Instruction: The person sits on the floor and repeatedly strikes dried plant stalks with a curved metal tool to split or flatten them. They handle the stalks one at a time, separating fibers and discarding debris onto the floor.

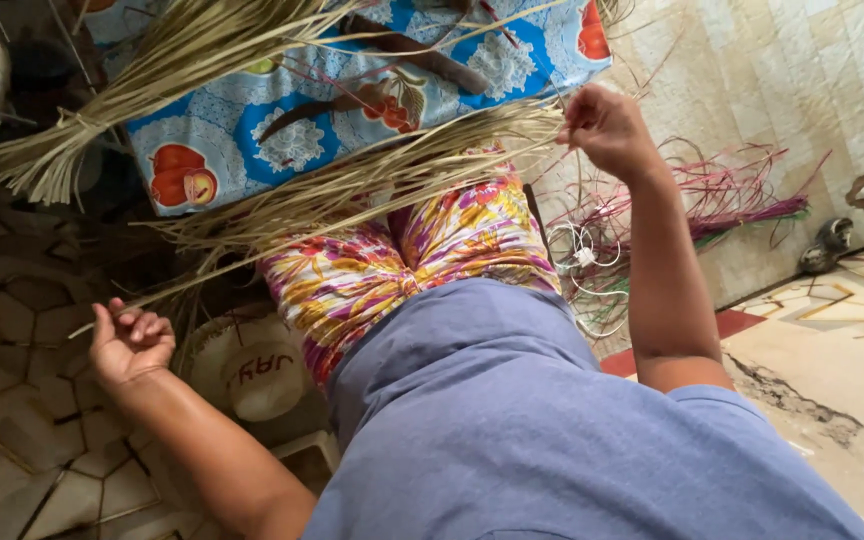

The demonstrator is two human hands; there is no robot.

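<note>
A long, pale straw strip (pixel 352 195) runs on a slant across the person's lap, its long axis going from the lower left up to the upper right. The left hand (pixel 130 342) holds its lower end, fingers curled shut around it just above the tiled floor (pixel 12 430). The right hand (pixel 607 128) is raised and pinches the upper end closed — so the strip is stretched between the two hands, each at one tip. It lies among a loose sheaf of straw (pixel 392 165) spread over the flowered skirt (pixel 422 250). Beyond the knees a blue cloth with red fruit (pixel 282 125) carries another straw bundle (pixel 152 75), tied near its cut end. A woven hat (pixel 252 365) sits below the left knee, and purple and pink dyed strands (pixel 742 205) lie against the wall on the right.
</note>
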